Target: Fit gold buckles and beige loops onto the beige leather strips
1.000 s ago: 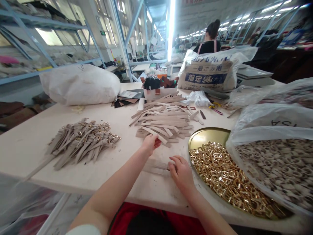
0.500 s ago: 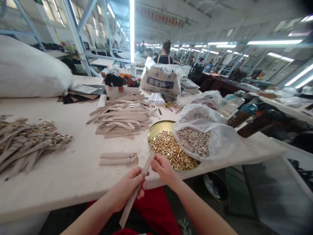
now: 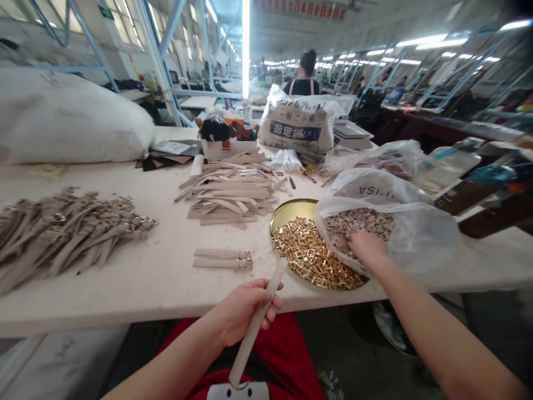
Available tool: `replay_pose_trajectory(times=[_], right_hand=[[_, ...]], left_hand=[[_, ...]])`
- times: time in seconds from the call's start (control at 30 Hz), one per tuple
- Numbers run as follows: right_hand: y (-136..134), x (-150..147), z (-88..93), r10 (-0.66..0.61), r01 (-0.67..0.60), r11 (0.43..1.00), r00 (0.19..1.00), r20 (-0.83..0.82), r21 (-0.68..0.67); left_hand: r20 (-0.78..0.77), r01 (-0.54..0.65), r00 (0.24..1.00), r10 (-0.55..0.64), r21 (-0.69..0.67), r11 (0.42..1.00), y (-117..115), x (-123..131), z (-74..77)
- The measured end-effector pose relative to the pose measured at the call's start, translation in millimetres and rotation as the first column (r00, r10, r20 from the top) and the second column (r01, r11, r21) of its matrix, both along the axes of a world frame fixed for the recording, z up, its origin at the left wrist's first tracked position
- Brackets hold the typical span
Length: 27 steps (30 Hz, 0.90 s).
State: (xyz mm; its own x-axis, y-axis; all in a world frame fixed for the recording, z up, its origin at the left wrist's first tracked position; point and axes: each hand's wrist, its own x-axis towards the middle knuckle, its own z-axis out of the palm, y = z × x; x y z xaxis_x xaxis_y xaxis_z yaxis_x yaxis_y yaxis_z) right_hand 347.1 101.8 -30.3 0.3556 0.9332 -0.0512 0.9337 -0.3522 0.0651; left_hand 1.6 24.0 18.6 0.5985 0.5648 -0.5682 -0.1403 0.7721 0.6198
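Observation:
A flat beige strap [image 3: 252, 336] is pinched in my left hand [image 3: 241, 311], between thumb and fingers, in front of the table edge. It slants from my lap up toward a round gold tray [image 3: 291, 207]. On that tray lie many gold buckles [image 3: 308, 250]. My right hand [image 3: 368, 247] is reaching into a translucent plastic bag [image 3: 425, 230] of small beige loops [image 3: 362, 219]; its fingertips are hidden among the loops. Two straps with buckles [image 3: 219, 259] lie side by side on the table, left of the tray.
Loose beige straps [image 3: 233, 189] are stacked behind the tray. A heap of buckled straps [image 3: 75, 228] covers the table's left part. Further back stand a large white sack [image 3: 75, 122], a printed bag [image 3: 295, 128] and a box [image 3: 229, 149]. A person [image 3: 306, 78] is beyond.
My right hand has left the strap's upper end and moved right into the bag of loops. My left hand still holds the strap. The view has shifted a little.

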Motion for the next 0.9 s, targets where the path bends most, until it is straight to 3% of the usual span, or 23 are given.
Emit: replay_pose_trajectory(times=[0.17, 0.23, 0.3, 0.37, 0.47, 0.57, 0.6, 0.67, 0.73, 0.8, 0.9], right_hand=[[-1.4, 6.6, 9.2, 0.048, -0.047, 0.996, 0.999, -0.015, 0.072], [-9.2, 0.1, 15.5, 0.055, -0.020, 0.980, 0.984, -0.168, 0.200], [-19.7, -18.6, 21.4, 0.106, 0.043, 0.947, 0.893, -0.438, 0.319], [-30.5, -48.4, 26.0, 0.195, 0.102, 0.933, 0.660, -0.726, 0.344], [-41.3, -101.8, 27.7, 0.161, 0.151, 0.970, 0.177, -0.971, 0.188], [-43.3, -147.2, 22.3, 0.058, 0.256, 0.966, -0.342, -0.938, -0.033], [-42.8, -158.5, 19.5, 0.030, 0.276, 0.955, -0.464, -0.886, -0.112], [-41.5, -175.6, 13.6, -0.007, 0.297, 0.924, -0.615, -0.789, -0.240], [-40.7, -186.5, 8.0, -0.028, 0.295, 0.906, -0.674, -0.738, -0.304], [-40.3, -191.9, 2.9, -0.041, 0.283, 0.909, -0.671, -0.740, -0.306], [-39.1, -189.7, -3.0, 0.016, 0.341, 0.919, -0.530, -0.848, -0.197]], left_hand=[[0.010, -0.010, 1.000, 0.010, -0.023, 1.000, 5.8, -0.7, -2.8], [0.010, -0.003, 1.000, 0.003, -0.020, 1.000, 8.7, -0.2, -5.1], [0.013, 0.005, 1.000, -0.005, -0.019, 1.000, 12.2, 0.9, -7.1], [0.010, 0.018, 1.000, -0.018, -0.022, 1.000, 16.0, 2.0, -8.8], [-0.032, 0.050, 0.998, -0.050, 0.021, 0.999, 21.1, 2.2, -11.4], [-0.161, 0.103, 0.984, -0.075, 0.174, 0.979, 25.2, 0.6, -16.1], [-0.214, 0.121, 0.974, -0.071, 0.233, 0.965, 26.4, -0.1, -18.3], [-0.308, 0.151, 0.950, -0.042, 0.337, 0.929, 28.7, -1.9, -23.4], [-0.373, 0.176, 0.928, -0.005, 0.424, 0.889, 31.1, -4.0, -28.6], [-0.425, 0.207, 0.905, 0.023, 0.487, 0.849, 33.8, -6.4, -32.7], [-0.472, 0.221, 0.880, 0.052, 0.504, 0.835, 39.2, -11.3, -35.8]])
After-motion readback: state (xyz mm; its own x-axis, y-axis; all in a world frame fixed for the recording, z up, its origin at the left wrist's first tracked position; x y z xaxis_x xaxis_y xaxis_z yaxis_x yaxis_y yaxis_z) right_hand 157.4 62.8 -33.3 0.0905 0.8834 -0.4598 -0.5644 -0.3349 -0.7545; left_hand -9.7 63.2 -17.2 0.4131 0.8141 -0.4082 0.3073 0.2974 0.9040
